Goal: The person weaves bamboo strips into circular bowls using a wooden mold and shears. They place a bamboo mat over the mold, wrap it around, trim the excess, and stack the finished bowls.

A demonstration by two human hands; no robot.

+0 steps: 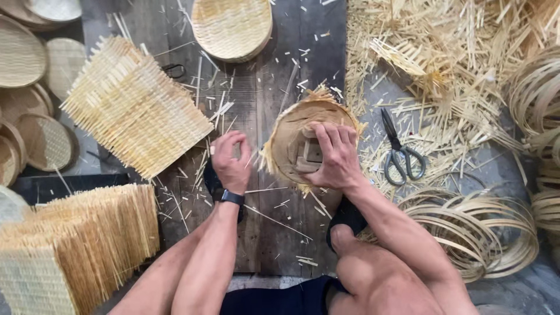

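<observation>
Right hand [333, 156] was pressed down on a wooden block [308, 153] sitting inside a round woven bamboo tray [290, 135]; fingers curled over the block's top and gripping it. The tray lay on the dark wooden board [262, 105], centre of view, with frayed strip ends sticking out around its rim.

Left hand [230, 160] hovered just left of the tray, not touching it; fingers loosely curled, thumb and forefinger nearly pinched, and nothing visible in them. Black watch [231, 197] on that wrist.

Scissors [399, 153] lay just right of the tray on loose bamboo offcuts. Stack of square woven mats [134, 108] sat to the left, bamboo hoops [478, 227] lower right, finished tray [232, 26] at top.
</observation>
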